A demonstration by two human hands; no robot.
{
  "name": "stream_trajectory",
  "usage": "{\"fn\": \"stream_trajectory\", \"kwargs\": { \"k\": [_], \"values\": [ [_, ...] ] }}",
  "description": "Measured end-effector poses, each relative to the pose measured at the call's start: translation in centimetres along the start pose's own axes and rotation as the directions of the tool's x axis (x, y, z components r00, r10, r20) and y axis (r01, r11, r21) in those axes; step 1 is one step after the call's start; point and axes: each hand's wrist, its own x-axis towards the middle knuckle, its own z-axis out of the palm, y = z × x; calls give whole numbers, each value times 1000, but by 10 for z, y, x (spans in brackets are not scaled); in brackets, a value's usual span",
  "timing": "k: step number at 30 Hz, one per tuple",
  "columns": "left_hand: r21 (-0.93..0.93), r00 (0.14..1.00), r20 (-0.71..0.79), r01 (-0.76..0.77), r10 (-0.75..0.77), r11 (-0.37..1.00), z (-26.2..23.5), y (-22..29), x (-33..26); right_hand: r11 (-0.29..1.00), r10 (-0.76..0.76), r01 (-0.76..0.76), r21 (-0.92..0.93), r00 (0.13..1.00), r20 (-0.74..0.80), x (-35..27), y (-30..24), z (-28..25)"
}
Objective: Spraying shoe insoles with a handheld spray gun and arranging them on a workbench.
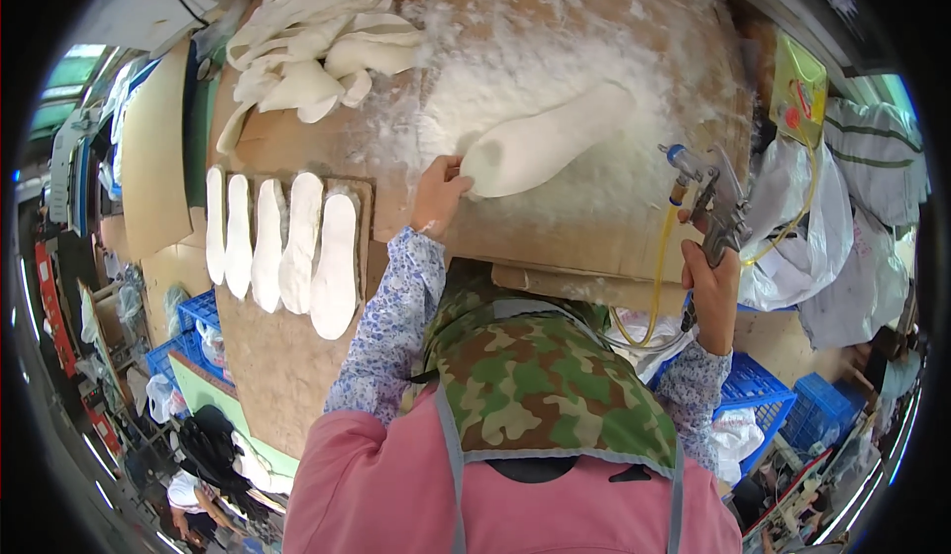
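Note:
My left hand [443,194] pinches the heel end of a white shoe insole [540,146], which lies slanted over a patch of white residue on the cardboard-covered table [466,232]. A damp-looking darker spot shows near that end. In my right hand [710,282] is a metal spray gun [721,202], its blue-ringed nozzle pointing left toward the insole. From the gun hangs a yellow hose [662,272]. Left of my left hand, several white insoles [267,247] lie in a row on a brown board.
A heap of loose off-white insoles [322,44] covers the table's far left. Plastic bags [802,227] and a yellow tin [798,87] are at the right. Blue crates [758,396] stand low on the right, and more blue crates [193,341] on the left. Another person [190,495] appears at lower left.

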Motion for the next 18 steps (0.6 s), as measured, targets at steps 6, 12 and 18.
{"fn": "stream_trajectory", "kwargs": {
  "k": [6,12,18],
  "values": [
    [-325,999,-5,45,-50,945,5,32,-20,990,63,-49,-135,993,103,7,12,-4],
    [-644,994,91,8,66,765,-9,76,-68,997,-58,67,-43,981,182,8,9,1],
    [-335,971,-115,-238,211,912,-108,76,-127,995,-71,86,-54,968,239,3,-5,30]
  ]
}}
